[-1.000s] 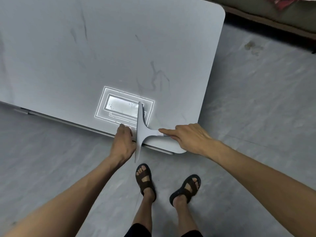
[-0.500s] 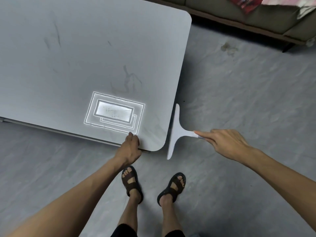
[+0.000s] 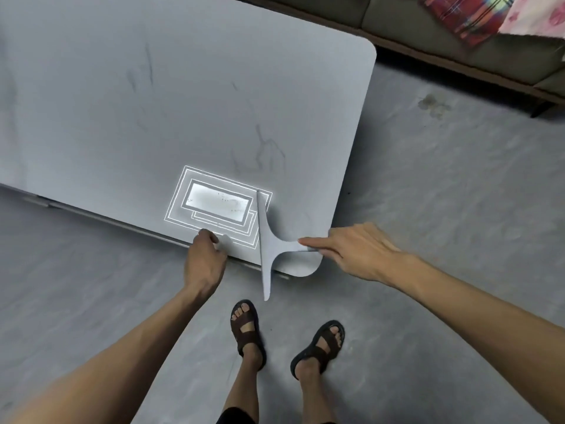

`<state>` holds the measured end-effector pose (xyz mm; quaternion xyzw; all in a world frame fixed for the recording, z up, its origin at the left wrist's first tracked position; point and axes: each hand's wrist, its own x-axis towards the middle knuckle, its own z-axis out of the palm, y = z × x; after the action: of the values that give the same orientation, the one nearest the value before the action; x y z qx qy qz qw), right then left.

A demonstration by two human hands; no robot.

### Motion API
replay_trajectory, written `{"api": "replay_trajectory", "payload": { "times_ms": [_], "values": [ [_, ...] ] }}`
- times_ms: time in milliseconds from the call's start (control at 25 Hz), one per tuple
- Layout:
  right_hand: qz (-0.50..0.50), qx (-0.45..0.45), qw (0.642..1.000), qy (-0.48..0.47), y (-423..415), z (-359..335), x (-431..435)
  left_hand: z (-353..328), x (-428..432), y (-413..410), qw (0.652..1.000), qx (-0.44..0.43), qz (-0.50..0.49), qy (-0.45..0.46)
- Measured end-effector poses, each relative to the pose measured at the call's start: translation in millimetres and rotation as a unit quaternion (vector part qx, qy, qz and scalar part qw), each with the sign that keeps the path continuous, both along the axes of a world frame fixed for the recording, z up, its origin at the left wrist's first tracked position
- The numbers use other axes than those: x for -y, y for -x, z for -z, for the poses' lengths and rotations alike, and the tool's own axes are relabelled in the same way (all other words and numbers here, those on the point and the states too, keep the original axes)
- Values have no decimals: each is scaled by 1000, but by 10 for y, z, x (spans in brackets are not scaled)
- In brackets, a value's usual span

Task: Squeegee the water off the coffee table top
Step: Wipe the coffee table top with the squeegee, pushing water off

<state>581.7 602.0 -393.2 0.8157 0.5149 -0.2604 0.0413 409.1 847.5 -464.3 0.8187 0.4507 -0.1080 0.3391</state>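
Observation:
A grey coffee table top [image 3: 183,102] with rounded corners fills the upper left. A bright rectangular light reflection [image 3: 218,205] lies near its front edge, with faint streaks beyond it. A pale grey T-shaped squeegee [image 3: 266,240] rests on the table near the front right corner, its blade running front to back and overhanging the front edge. My right hand [image 3: 351,249] holds its handle, index finger stretched along it. My left hand [image 3: 204,255] grips the table's front edge just left of the blade.
Grey concrete floor [image 3: 443,194] surrounds the table. A dark sofa [image 3: 458,41] with a plaid cloth [image 3: 470,16] stands at the back right. My sandalled feet [image 3: 247,328] are on the floor just in front of the table corner.
Half a second ago the squeegee was off the table's right edge over the floor; it is back on the table top by the reflection. My left hand stays on the front edge.

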Motion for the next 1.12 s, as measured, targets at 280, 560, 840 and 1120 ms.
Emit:
{"api": "replay_trajectory", "payload": {
  "times_ms": [280, 560, 840, 1120],
  "values": [
    [-160, -22, 986, -51, 299, 556, -1891, 185, -1026, 348, 996, -7, -86, 9],
    [-65, -66, 993, -68, 113, 783, -2226, 426, -1301, 226, 1000, -23, 19, 10],
    [109, -22, 994, 2, -380, 538, -671, 419, -778, -180, 989, -54, 125, 66],
    [231, 43, 969, 78, -642, 41, 634, 159, -6, -532, 950, -109, 225, 188]
  ]
}}
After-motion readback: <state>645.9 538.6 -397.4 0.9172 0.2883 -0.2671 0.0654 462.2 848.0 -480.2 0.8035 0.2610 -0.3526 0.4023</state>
